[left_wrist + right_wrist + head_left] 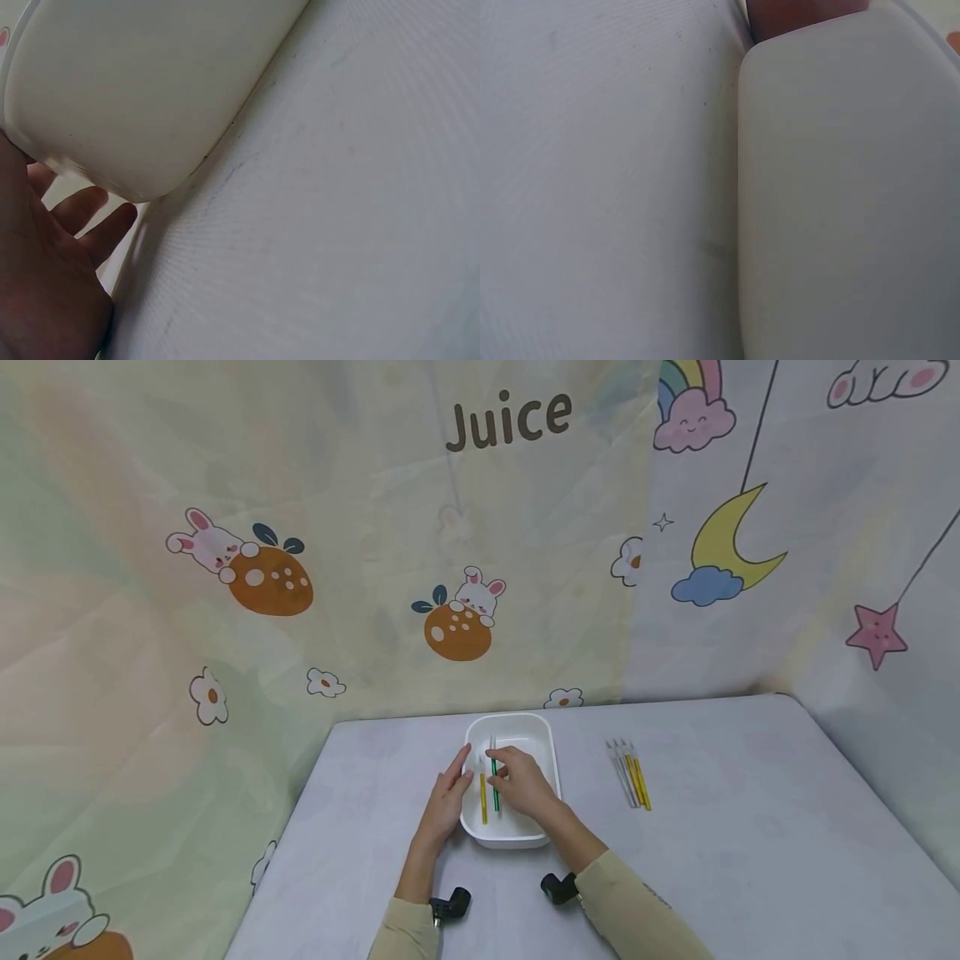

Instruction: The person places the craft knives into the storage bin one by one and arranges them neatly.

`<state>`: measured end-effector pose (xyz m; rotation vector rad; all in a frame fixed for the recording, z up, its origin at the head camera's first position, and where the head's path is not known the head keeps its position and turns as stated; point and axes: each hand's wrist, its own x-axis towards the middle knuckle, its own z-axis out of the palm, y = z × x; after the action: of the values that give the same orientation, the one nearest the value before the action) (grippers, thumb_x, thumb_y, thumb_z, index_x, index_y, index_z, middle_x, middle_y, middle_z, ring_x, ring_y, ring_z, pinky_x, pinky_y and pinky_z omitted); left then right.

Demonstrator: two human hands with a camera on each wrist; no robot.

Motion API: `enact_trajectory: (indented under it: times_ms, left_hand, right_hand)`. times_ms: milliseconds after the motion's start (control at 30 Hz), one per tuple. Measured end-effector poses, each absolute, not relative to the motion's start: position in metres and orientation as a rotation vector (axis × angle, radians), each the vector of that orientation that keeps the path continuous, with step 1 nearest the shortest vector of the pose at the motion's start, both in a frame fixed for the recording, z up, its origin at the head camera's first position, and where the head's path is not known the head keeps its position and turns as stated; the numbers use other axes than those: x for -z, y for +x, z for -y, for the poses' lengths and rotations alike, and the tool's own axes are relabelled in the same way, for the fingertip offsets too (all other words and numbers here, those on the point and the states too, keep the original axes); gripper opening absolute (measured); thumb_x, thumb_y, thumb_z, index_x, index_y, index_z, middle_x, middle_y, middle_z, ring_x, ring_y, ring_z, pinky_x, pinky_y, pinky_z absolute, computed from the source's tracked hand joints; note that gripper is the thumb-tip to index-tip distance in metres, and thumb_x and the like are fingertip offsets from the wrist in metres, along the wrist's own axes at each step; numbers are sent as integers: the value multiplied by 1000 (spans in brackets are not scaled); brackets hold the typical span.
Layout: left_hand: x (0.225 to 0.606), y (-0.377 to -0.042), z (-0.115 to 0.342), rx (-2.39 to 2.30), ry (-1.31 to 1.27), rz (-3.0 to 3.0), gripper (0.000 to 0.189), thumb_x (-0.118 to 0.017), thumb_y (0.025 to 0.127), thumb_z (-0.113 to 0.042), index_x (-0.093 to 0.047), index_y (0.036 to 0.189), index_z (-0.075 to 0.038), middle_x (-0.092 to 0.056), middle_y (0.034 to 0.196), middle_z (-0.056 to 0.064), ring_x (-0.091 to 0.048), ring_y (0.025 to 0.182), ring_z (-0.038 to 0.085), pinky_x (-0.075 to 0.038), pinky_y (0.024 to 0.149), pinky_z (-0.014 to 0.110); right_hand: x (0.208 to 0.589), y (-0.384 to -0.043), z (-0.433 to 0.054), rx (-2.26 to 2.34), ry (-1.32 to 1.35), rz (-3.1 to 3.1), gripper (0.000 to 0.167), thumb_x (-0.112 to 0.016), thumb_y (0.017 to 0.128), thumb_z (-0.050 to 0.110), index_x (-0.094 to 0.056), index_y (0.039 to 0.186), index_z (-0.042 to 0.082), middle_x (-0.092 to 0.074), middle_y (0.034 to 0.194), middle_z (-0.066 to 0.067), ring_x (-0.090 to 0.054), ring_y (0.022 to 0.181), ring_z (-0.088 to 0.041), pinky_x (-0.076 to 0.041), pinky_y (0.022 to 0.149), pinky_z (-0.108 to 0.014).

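Note:
A white plastic tray (512, 841) stands on the table in the head view. Inside it lie a slim yellow stick (483, 802) and a slim green stick (497, 797), both with pale upper ends, like thin pens. My left hand (446, 802) rests along the tray's left side, thumb and forefinger tips at the rim; its fingers show spread against the outer wall in the left wrist view. Over the tray, my right hand (525, 783) has its thumb and forefinger parted at the green stick, which shows in the gap between them.
Right of the tray, several more slim sticks lie side by side, silver ones (622, 781) and yellow ones (642, 787). The white table (750, 827) meets a printed cloth backdrop (375, 635) behind. In the right wrist view the tray's outer wall (847, 187) fills the right half.

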<state>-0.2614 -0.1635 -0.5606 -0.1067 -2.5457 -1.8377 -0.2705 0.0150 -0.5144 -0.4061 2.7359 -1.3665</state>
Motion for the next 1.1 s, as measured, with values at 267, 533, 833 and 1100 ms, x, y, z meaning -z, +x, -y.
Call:
enact_trajectory:
  times_ms: [267, 533, 833, 1100]
  left_hand:
    - [561, -260, 163, 1841, -116, 2538, 47, -47, 110, -32, -44, 157, -42, -39, 165, -14, -25, 160, 16, 12, 131, 53]
    - [562, -261, 163, 1842, -144, 2540, 49, -47, 111, -32, -42, 160, -35, -38, 166, -12, -26, 160, 18, 13, 131, 54]
    - [561, -261, 163, 1848, -140, 2535, 47, -48, 111, -32, -43, 157, -43, -39, 165, -12, -27, 159, 17, 12, 131, 54]
    - [559, -261, 163, 1845, -125, 2550, 48, -47, 111, -32, -42, 158, -42, -37, 166, -15, -25, 160, 16, 13, 131, 53]
  right_hand:
    - [517, -270, -15, 1321, -396, -2723, 49, -75, 95, 9, -63, 142, 9, -63, 144, -14, -71, 100, -20, -64, 86, -34]
    - [519, -271, -15, 1244, -390, -2707, 47, -76, 95, 11, -64, 141, 6, -64, 141, -16, -73, 96, -19, -64, 86, -38]
    - [520, -271, -13, 1172, -422, -2689, 50, -79, 92, 8, -64, 140, 5, -67, 128, -15, -61, 78, -13, -56, 68, -25]
    - [524, -274, -11, 1084, -457, -2729, 52, -81, 90, 11, -65, 139, 5, -67, 122, -13, -61, 83, -14, -59, 76, -29]
